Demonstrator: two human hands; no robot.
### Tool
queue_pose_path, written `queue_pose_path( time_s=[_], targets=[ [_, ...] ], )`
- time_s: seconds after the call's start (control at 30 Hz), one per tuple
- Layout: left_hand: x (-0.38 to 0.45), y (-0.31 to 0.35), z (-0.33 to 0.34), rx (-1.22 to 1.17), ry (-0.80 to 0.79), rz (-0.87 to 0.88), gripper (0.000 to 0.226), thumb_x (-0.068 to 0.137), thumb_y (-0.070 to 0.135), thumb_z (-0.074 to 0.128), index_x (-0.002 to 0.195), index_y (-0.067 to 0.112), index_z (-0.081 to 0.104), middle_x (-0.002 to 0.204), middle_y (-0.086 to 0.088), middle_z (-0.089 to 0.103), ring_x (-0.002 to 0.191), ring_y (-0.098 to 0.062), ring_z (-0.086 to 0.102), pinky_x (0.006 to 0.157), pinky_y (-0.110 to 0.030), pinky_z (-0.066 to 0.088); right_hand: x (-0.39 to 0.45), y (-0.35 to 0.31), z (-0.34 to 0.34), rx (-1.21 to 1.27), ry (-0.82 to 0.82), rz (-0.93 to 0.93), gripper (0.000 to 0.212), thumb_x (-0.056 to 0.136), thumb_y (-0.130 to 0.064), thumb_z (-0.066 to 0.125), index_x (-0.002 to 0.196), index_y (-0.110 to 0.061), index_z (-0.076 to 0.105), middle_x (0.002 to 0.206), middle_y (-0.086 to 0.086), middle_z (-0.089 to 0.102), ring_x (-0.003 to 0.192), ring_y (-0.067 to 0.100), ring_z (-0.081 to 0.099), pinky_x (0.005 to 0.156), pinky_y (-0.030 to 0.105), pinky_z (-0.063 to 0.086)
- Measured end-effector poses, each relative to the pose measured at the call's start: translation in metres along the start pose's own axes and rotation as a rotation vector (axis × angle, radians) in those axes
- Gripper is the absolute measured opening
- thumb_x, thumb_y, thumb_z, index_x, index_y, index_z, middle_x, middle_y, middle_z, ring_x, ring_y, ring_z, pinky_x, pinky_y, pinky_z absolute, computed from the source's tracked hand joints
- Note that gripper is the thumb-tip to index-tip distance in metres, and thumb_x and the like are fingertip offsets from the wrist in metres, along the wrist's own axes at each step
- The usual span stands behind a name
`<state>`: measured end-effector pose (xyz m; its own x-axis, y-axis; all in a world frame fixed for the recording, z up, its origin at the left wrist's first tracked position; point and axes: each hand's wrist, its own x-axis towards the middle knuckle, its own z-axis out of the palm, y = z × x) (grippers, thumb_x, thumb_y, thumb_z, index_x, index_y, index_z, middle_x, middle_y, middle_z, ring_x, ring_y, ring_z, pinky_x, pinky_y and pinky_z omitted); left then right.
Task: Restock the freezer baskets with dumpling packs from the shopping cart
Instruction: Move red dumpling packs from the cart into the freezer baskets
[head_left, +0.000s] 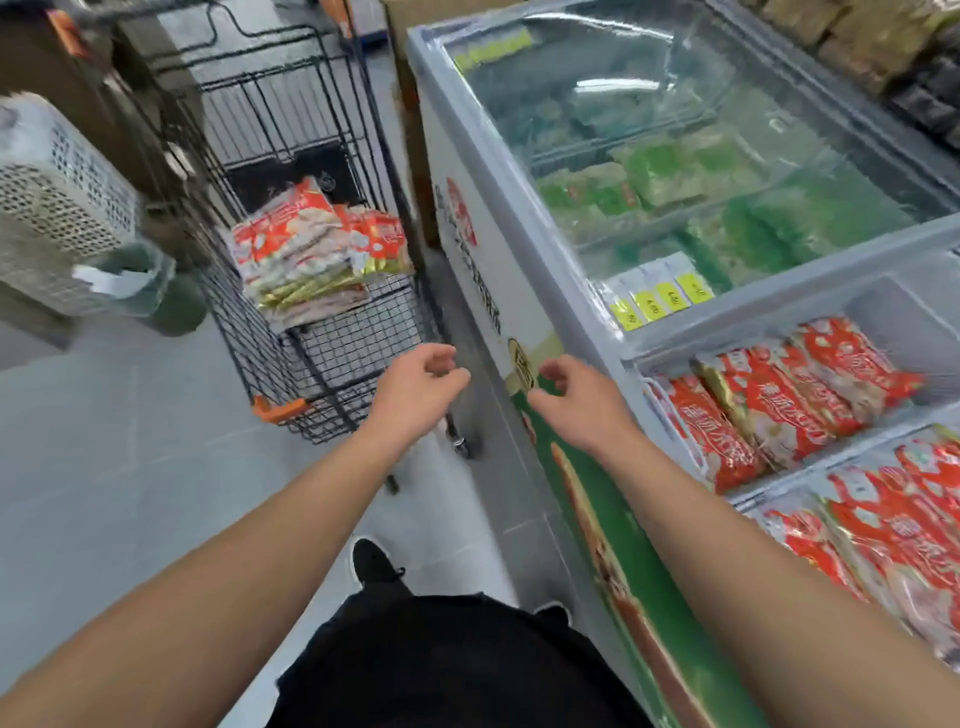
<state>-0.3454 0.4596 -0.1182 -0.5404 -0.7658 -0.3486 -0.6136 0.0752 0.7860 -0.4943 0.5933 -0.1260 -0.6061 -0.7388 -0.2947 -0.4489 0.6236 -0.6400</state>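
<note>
A black wire shopping cart (322, 358) stands on the floor left of the freezer, with a stack of red and white dumpling packs (311, 249) inside it. The chest freezer (483, 270) runs along the right; its open near section holds red dumpling packs (779, 405) in wire baskets (649, 384). My left hand (415, 384) hovers empty over the cart's near corner, fingers loosely curled. My right hand (576, 400) hangs empty beside the freezer's front wall, fingers also loosely curled. Both hands hold nothing.
The freezer's far section lies under a glass lid (675, 130) with green packs below. A white perforated crate (57, 197) and a green bin (140, 286) stand at the left. Yellow price tags (660, 301) sit on the freezer divider. My shoe (374, 561) is on the grey floor.
</note>
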Motion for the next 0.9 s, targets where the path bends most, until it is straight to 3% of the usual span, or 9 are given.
queue_pose_path(
  time_s=[0.2, 0.33, 0.5, 0.67, 0.8, 0.9],
  targets=[
    [0.032, -0.068, -0.098, -0.057, 0.047, -0.105, 0.039, 0.091, 0.03, 0.067, 0.129, 0.021, 0.063, 0.117, 0.009, 0.065, 0.111, -0.011, 0.06, 0.102, -0.033, 0.047, 0.042, -0.086, 0.069, -0.004, -0.082, -0.015, 0.044, 0.091, -0.024, 0.064, 0.133, -0.01, 0.057, 0.136, 0.004, 0.06, 0.126, 0.021, 0.054, 0.105, 0.029, 0.039],
    [0.064, -0.108, -0.155, -0.14, 0.054, -0.176, 0.036, 0.086, 0.036, 0.068, 0.121, 0.027, 0.064, 0.116, 0.009, 0.065, 0.11, -0.015, 0.062, 0.101, -0.042, 0.05, 0.077, -0.133, 0.108, -0.016, -0.092, 0.01, 0.042, 0.091, -0.026, 0.064, 0.13, -0.012, 0.059, 0.133, 0.002, 0.061, 0.123, 0.02, 0.056, 0.102, 0.029, 0.041],
    [0.103, -0.142, -0.212, -0.209, 0.105, -0.248, 0.036, 0.089, 0.029, 0.067, 0.124, 0.021, 0.065, 0.121, 0.003, 0.067, 0.109, -0.016, 0.064, 0.099, -0.039, 0.052, 0.12, -0.187, 0.146, -0.03, -0.144, 0.032, 0.044, 0.092, -0.028, 0.063, 0.132, -0.012, 0.058, 0.133, 0.002, 0.061, 0.123, 0.019, 0.055, 0.105, 0.032, 0.042],
    [0.142, -0.156, -0.244, -0.261, 0.123, -0.313, 0.035, 0.09, 0.027, 0.066, 0.123, 0.02, 0.064, 0.117, 0.001, 0.066, 0.109, -0.019, 0.064, 0.102, -0.045, 0.05, 0.164, -0.221, 0.17, -0.061, -0.208, 0.02, 0.044, 0.091, -0.029, 0.062, 0.132, -0.014, 0.057, 0.131, 0.002, 0.061, 0.12, 0.019, 0.056, 0.103, 0.032, 0.042],
    [0.179, -0.161, -0.258, -0.321, 0.147, -0.359, 0.041, 0.082, 0.037, 0.066, 0.12, 0.024, 0.062, 0.116, 0.001, 0.066, 0.109, -0.021, 0.065, 0.101, -0.048, 0.051, 0.212, -0.233, 0.183, -0.09, -0.286, 0.01, 0.045, 0.092, -0.031, 0.061, 0.134, -0.014, 0.055, 0.134, 0.001, 0.059, 0.121, 0.017, 0.055, 0.101, 0.03, 0.041],
    [0.213, -0.159, -0.264, -0.37, 0.158, -0.398, 0.04, 0.088, 0.03, 0.065, 0.127, 0.02, 0.06, 0.119, -0.002, 0.066, 0.112, -0.021, 0.063, 0.103, -0.047, 0.05, 0.255, -0.238, 0.192, -0.089, -0.324, 0.009, 0.046, 0.093, -0.033, 0.061, 0.134, -0.014, 0.055, 0.134, 0.001, 0.059, 0.12, 0.017, 0.055, 0.103, 0.033, 0.044]
  ],
)
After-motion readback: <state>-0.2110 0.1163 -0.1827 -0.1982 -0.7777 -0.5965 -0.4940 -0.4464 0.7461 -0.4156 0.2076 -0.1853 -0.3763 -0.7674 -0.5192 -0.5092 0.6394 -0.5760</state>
